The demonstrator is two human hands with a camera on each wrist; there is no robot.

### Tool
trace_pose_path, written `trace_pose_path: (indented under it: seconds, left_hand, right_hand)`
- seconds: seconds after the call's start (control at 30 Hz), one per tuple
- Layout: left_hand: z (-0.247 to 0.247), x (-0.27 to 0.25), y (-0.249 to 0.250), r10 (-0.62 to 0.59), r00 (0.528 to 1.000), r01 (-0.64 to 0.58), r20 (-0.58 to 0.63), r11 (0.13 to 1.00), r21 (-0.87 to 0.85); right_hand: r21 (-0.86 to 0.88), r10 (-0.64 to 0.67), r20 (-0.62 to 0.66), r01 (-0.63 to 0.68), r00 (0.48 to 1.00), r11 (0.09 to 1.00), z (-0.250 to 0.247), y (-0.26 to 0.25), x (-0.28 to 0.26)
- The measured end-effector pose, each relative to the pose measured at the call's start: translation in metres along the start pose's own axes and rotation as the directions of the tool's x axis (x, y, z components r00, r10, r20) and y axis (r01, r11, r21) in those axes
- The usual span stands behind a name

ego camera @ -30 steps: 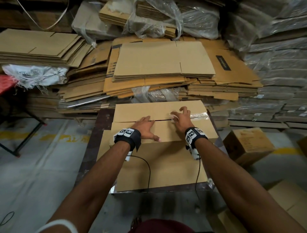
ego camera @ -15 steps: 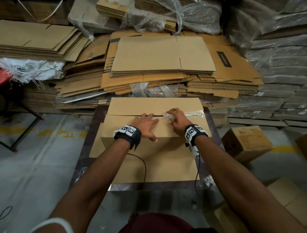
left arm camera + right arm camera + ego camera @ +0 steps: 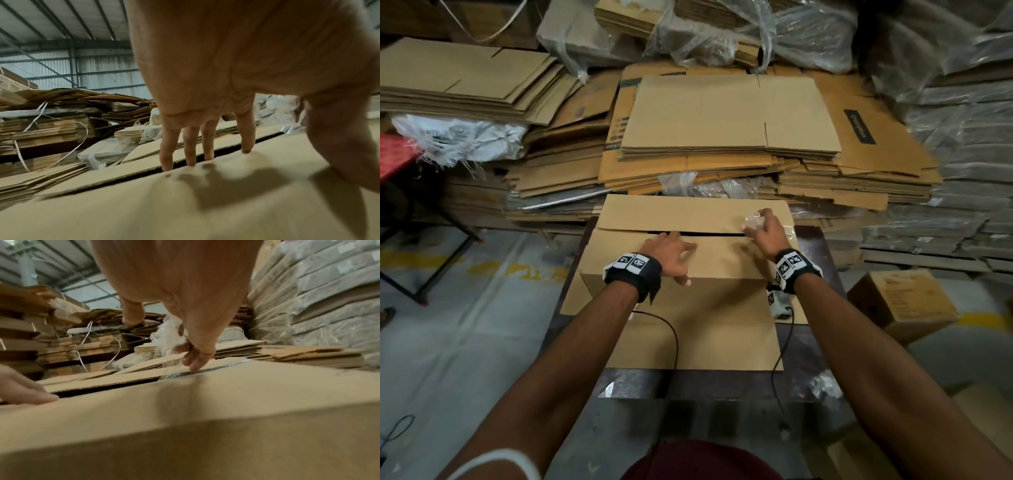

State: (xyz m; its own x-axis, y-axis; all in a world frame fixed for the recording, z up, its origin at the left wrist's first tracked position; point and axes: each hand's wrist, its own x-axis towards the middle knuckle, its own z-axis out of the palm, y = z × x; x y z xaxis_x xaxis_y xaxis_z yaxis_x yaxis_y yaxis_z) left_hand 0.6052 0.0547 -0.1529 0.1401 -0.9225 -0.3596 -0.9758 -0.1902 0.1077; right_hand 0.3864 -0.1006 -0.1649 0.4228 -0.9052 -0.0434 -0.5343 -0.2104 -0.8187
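We find the left hand (image 3: 669,251) released and spread flat on top of the box (image 3: 688,329). The left wrist view shows its 4 fingers (image 3: 167,155) straight, with their tips set on the edge of the near flap (image 3: 722,260), right at the gap (image 3: 709,235); the thumb rests on the same flap, closer to the person. This hand grasps nothing.

The right hand (image 3: 763,233) is to the right of it, over the same gap. Its curled fingers (image 3: 193,360) pinch a crumpled length of clear tape (image 3: 751,221). In the right wrist view the tape runs down from the fingers onto the seam, and 1 fingertip touches the cardboard there. A flat strip of the tape lies along the seam toward the right edge of the box.

The 2 top flaps are folded down but not met: the far flap (image 3: 681,212) and the near flap are parted by a narrow dark slit that runs from the left hand to the right hand.

The box stands upright on a dark table (image 3: 822,260), directly before the person. Each wrist carries a black band (image 3: 633,270) with printed markers, and a thin cable hangs from each.

Beyond the table we note stacks of flat cardboard (image 3: 722,116), some under loose plastic film. Wrapped bundles (image 3: 962,137) rise at the right. A small closed carton (image 3: 904,301) sits on the floor, to the right of the table.
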Motion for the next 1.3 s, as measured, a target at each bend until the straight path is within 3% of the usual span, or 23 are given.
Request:
trace_pose_path:
  seconds: [0.13, 0.27, 0.4, 0.53, 0.63, 0.73, 0.8, 0.87, 1.0, 1.17, 1.3]
  left_hand:
    - [-0.013, 0.012, 0.009, 0.038, 0.999, -0.038, -0.022, 0.999, -0.005]
    - [-0.02, 0.026, 0.033, 0.103, 0.985, -0.104, -0.135, 0.995, 0.003]
    - [-0.013, 0.04, 0.064, 0.155, 0.979, -0.164, -0.13, 0.985, -0.061]
    - [-0.007, 0.049, 0.088, 0.121, 0.983, -0.138, -0.136, 0.983, -0.123]
    - [-0.006, 0.054, 0.102, 0.07, 0.986, -0.093, -0.15, 0.984, -0.151]
    - [0.002, 0.058, 0.117, -0.046, 0.992, 0.02, -0.116, 0.976, -0.218]
    - [0.009, 0.062, 0.127, -0.121, 0.989, 0.096, -0.091, 0.966, -0.241]
    - [0.016, 0.064, 0.132, -0.171, 0.982, 0.144, -0.083, 0.952, -0.27]
    - [0.016, 0.065, 0.133, -0.21, 0.977, 0.19, -0.033, 0.931, -0.311]
    - [0.011, 0.071, 0.134, -0.236, 0.972, 0.224, 0.0, 0.924, -0.311]
    - [0.008, 0.073, 0.138, -0.261, 0.965, 0.252, 0.006, 0.925, -0.284]
  right_hand:
    - [-0.203, -0.071, -0.022, 0.065, 0.997, 0.977, -0.007, 0.014, 0.001]
    - [-0.31, -0.117, -0.069, 0.091, 0.991, 0.947, -0.006, 0.023, 0.002]
    - [-0.21, -0.049, -0.188, 0.009, 0.981, 0.978, -0.005, 0.022, -0.001]
    - [-0.093, -0.061, -0.229, 0.041, 0.971, 0.995, -0.013, 0.026, 0.003]
    - [-0.182, -0.06, -0.015, 0.056, 0.998, 0.982, -0.024, 0.032, 0.018]
    - [-0.388, -0.136, 0.175, 0.195, 0.975, 0.901, -0.03, 0.043, 0.028]
    - [-0.216, -0.173, 0.173, 0.208, 0.97, 0.954, -0.036, 0.045, 0.027]
    - [0.128, -0.104, 0.16, 0.084, 0.982, 0.988, -0.047, 0.049, 0.027]
    - [0.413, -0.019, 0.185, -0.06, 0.983, 0.909, -0.074, 0.06, 0.036]
    - [0.26, -0.06, 0.111, 0.029, 0.992, 0.965, -0.088, 0.081, 0.052]
    - [0.041, -0.241, 0.085, 0.238, 0.967, 0.97, -0.091, 0.091, 0.047]
